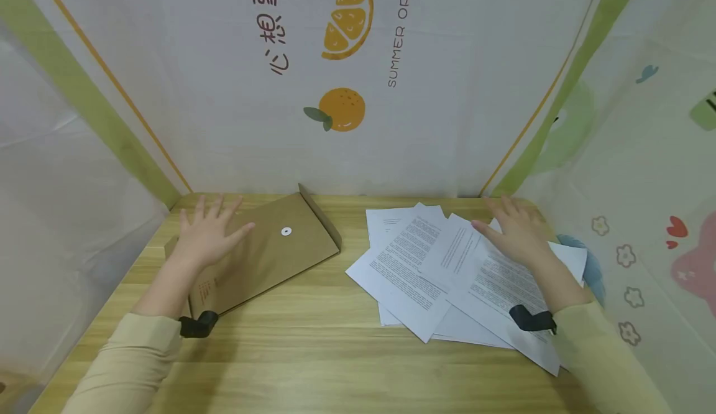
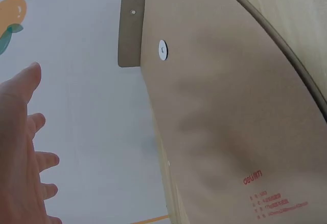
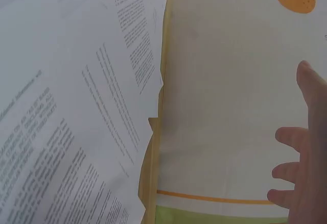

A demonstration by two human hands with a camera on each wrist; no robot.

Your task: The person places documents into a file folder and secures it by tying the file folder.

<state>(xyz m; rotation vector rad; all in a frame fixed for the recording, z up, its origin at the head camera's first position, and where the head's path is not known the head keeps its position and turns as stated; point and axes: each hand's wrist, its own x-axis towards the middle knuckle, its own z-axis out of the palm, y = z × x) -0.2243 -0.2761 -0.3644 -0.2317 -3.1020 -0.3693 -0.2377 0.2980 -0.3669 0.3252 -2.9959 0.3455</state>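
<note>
A brown kraft paper document envelope (image 1: 263, 258) lies tilted on the left of the table, its flap (image 1: 321, 218) raised at the right end. A white button (image 2: 163, 50) and red print show on its face. My left hand (image 1: 204, 237) hovers over the envelope's left part with fingers spread, holding nothing. Several printed sheets of paper (image 1: 408, 271) are fanned out in an untidy overlapping pile on the right. Above their far right part is my right hand (image 1: 517, 234), fingers spread and nothing in it. In the right wrist view, the sheets (image 3: 76, 106) lie apart from the fingers.
The wooden table (image 1: 291, 352) is enclosed by a white printed curtain (image 1: 436, 134) at the back and sides. A bluish round patch (image 1: 587, 268) shows by the right edge, partly behind the sheets. Each wrist carries a black camera mount (image 1: 198, 325).
</note>
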